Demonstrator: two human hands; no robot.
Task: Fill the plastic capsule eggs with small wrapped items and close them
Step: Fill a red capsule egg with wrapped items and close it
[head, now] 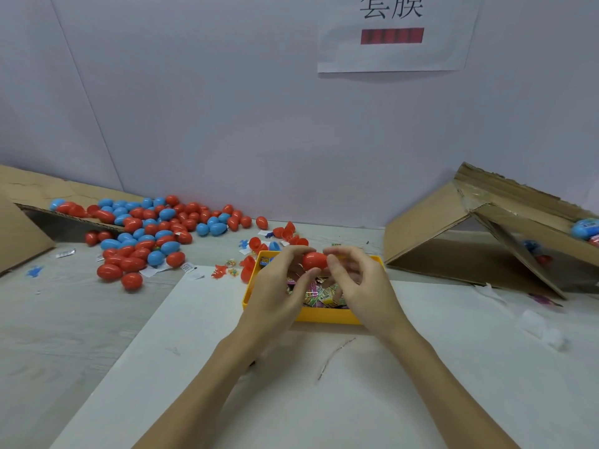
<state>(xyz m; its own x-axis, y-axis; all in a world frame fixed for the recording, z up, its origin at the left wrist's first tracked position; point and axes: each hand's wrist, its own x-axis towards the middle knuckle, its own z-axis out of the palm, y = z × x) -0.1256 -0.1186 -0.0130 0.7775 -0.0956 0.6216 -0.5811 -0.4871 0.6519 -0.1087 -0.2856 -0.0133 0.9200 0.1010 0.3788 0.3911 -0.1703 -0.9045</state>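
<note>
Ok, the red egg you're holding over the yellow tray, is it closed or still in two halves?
It looks closed: the red egg shows one whole shell between the left hand and right hand. Fingers hide part of its seam.

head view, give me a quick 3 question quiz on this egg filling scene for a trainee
1. True or false: both hands hold the red egg above the yellow tray.
2. Where does the big pile of closed eggs lie?
A. left of the tray
B. inside the tray
C. on the wall sign
3. Fill in: the wrapped items lie in the ____ tray.

Key
1. True: the left hand and the right hand pinch the egg from either end.
2. A: red and blue eggs spill from the cardboard box across the table.
3. yellow
</note>
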